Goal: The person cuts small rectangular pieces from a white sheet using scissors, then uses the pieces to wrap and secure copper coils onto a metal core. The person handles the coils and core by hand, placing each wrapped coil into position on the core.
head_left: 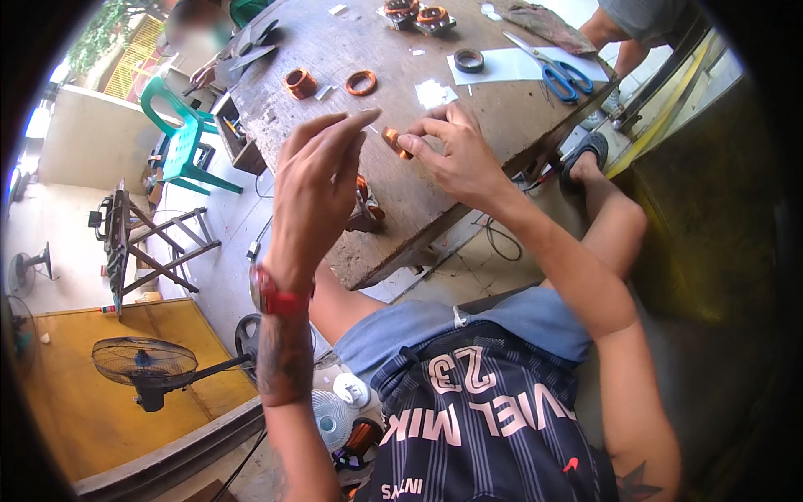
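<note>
My right hand (456, 151) pinches a small copper wire coil (394, 143) between thumb and fingers, above the wooden table (401, 234). Beside it, my left hand (318, 176) is raised with its fingers stretched toward the coil, and no object shows in it. A motor core with copper windings (365, 213) stands on the table, partly hidden behind my left hand. Farther off lie a copper ring coil (360, 83) and a thicker copper coil (299, 83).
Blue-handled scissors (562, 75) and a black tape roll (468, 60) lie on white paper toward the right. More wound cores (416, 15) sit at the far edge. A green chair (177, 138) and a fan (146, 368) stand left. Other people are across the table.
</note>
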Demonstrator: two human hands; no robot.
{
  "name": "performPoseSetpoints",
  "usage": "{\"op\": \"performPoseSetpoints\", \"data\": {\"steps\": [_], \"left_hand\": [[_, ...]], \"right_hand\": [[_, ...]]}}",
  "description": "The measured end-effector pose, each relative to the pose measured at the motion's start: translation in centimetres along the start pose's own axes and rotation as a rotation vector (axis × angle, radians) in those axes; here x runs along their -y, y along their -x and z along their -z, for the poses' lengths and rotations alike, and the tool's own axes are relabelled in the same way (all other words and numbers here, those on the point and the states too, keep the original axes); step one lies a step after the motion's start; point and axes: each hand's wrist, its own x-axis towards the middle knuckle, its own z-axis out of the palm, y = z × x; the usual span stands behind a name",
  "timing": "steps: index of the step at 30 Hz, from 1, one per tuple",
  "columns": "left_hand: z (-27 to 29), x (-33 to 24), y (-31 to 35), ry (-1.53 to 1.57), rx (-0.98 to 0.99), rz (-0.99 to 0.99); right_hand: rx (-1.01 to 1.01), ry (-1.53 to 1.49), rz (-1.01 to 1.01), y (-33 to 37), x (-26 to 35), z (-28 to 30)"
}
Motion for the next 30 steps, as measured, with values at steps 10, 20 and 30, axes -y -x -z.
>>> {"op": "performPoseSetpoints", "data": {"steps": [10,20,30], "left_hand": [[-1.5,3.7,-3.0,-0.197,0.301,-0.230],[-1.2,3.3,-2.4,-0.098,0.251,-0.248],[-1.2,5.7,-1.2,0.499,0.381,0.276]], "right_hand": [[0.169,-0.768,-0.323,0.1,1.4,0.1],[0.252,-0.746,-0.366,-0.8,2.3,0.5],[0.166,-0.573,-0.167,1.7,3.5,-1.0]]}}
